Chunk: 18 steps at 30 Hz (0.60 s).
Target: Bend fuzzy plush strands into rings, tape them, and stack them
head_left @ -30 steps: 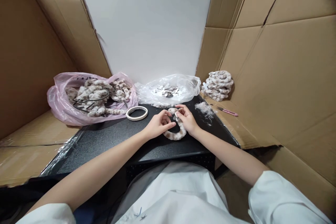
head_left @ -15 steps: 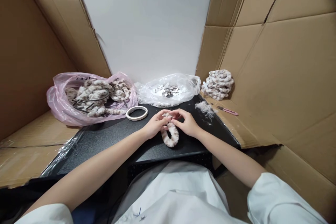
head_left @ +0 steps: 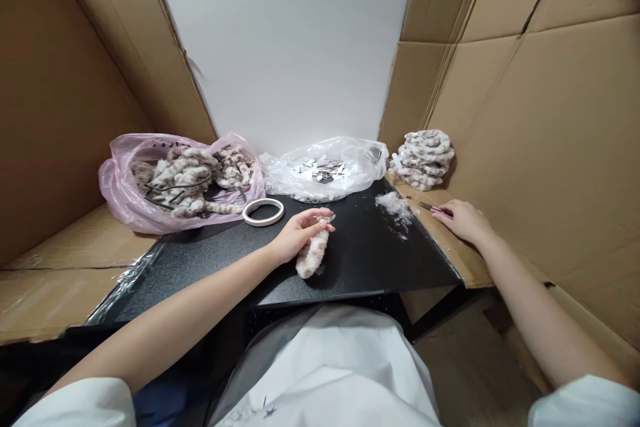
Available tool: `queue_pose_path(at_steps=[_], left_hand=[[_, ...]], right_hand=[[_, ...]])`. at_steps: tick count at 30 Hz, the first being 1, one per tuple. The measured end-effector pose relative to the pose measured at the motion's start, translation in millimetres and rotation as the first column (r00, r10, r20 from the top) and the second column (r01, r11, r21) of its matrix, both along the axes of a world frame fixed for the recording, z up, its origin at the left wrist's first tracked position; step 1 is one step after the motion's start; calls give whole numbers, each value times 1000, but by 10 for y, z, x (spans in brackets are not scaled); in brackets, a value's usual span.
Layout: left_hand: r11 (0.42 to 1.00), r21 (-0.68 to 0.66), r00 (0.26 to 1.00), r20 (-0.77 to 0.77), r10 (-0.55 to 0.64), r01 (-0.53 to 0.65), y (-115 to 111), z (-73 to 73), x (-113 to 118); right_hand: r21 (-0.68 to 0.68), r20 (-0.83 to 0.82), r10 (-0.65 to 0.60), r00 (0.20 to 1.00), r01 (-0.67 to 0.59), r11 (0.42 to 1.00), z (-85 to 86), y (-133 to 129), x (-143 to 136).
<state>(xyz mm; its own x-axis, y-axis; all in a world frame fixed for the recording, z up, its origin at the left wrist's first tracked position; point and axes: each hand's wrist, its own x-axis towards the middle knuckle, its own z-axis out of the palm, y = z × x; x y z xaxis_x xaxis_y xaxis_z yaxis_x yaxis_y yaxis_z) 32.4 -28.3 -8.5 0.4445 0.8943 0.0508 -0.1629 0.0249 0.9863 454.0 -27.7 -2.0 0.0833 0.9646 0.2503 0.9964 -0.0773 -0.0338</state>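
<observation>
Over the front middle of the black table, my left hand (head_left: 299,232) is closed on the top of a fluffy white-and-brown loop (head_left: 312,257), which hangs down below the fingers. A small pale piece shows at its fingertips. Far to the right, my right hand (head_left: 463,219) has its fingers pinched on the handle of a small pink snipping tool (head_left: 441,210), whose dark tip points left over the cardboard.
A pink bag (head_left: 117,180) of fluffy strips stands at the left, with a tape roll (head_left: 249,219) beside it. Behind are a clear bag (head_left: 367,159) of small metal and white pieces, a stack of fluffy rings (head_left: 425,159) and loose fluff (head_left: 396,210). Cardboard walls (head_left: 565,133) flank the table.
My right hand has let go of the fluffy loop, moved right and taken hold of the pink tool. The loop now hangs tilted from my left hand alone. The view has shifted slightly.
</observation>
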Motion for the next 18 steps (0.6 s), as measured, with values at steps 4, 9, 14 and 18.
queue_pose_path(at_steps=[4, 9, 14, 18], left_hand=[[999, -12, 998, -41, -43, 42, -39, 21, 0], [998, -9, 996, -57, -64, 64, -66, 41, 8], [995, -11, 994, -47, -101, 100, -70, 22, 11], [996, 12, 994, -62, -92, 93, -61, -13, 2]], right_hand=[[47, 105, 53, 993, -58, 997, -64, 52, -15], [314, -255, 82, 964, 2, 950, 50, 5, -320], [377, -456, 548, 701, -406, 833, 232, -300, -1266], [334, -489, 702, 518, -632, 699, 180, -460, -1830]])
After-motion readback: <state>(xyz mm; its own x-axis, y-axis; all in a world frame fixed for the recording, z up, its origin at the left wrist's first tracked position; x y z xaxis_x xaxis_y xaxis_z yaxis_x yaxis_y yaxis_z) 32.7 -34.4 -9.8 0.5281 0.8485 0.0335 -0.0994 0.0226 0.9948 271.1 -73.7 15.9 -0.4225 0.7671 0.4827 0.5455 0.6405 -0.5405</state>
